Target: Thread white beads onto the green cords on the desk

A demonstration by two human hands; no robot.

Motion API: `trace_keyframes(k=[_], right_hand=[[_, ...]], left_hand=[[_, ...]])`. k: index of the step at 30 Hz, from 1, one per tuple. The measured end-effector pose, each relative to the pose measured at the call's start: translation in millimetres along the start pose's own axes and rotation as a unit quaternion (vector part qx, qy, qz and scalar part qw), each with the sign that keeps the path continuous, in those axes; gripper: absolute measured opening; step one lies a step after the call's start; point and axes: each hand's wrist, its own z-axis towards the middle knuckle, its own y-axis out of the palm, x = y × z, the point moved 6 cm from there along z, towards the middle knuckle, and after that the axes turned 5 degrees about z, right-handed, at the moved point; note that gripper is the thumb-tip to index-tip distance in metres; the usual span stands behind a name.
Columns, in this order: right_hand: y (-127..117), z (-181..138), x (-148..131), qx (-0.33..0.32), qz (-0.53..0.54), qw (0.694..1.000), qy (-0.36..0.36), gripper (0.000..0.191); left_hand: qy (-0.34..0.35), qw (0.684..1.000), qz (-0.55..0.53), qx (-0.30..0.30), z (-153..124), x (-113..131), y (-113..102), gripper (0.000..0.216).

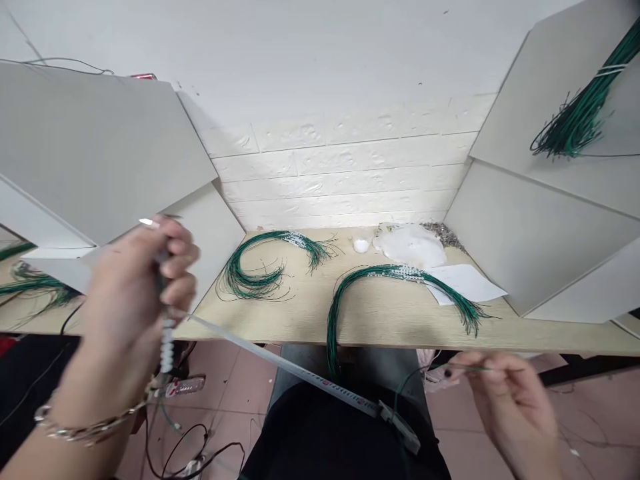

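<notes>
My left hand (143,273) is raised at the left, closed in a fist. From under its fingers hangs a row of white beads (167,347) on a green cord. A bright pointed tip (146,222) shows above the thumb; the rest of it is hidden. A pale measuring strip (280,363) with red and black marks slants from beside this fist down to a grey metal end piece (403,430) over my lap. Low at the right, my right hand (510,400) pinches a thin green cord (463,367) between thumb and finger.
On the wooden table (280,323) lie two bundles of green cords (250,283) (345,293) with white beads. Behind them are a white plastic bag (410,243), paper (467,283) and a small white cup (361,243). Another cord bundle (580,123) rests on the right panel. Black cables (200,447) lie below.
</notes>
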Motion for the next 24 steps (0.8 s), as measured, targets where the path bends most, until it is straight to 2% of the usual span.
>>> trace_keyframes(k=[2,4,7,10,13,17,20,24], right_hand=[[10,17,-25,-0.015,0.022,0.999,-0.035,0.005],[42,22,-40,-0.108,0.019,0.992,-0.068,0.002],[104,10,-41,-0.284,-0.007,0.956,-0.069,0.009],[145,-6,-33,-0.355,-0.020,0.933,-0.053,0.006],[163,-17,-22,-0.379,-0.024,0.925,0.009,0.006],[167,-30,5,-0.367,0.014,0.913,0.175,0.012],[173,-43,24,-0.359,0.092,0.882,0.292,0.017],[180,-59,40,-0.350,0.118,0.856,0.361,0.016]], left_hand=[[-0.020,0.998,0.048,-0.047,-16,-24,19,0.008],[-0.057,0.994,0.041,-0.085,-32,-51,34,0.013],[-0.115,0.987,0.001,-0.115,-54,-87,50,0.023],[-0.151,0.982,-0.005,-0.115,-65,-113,57,0.026],[-0.171,0.979,0.014,-0.108,-68,-130,58,0.028],[-0.205,0.975,0.024,-0.084,-71,-148,52,0.029],[-0.238,0.967,0.024,-0.084,-77,-164,49,0.030],[-0.265,0.961,0.010,-0.078,-84,-181,46,0.029]])
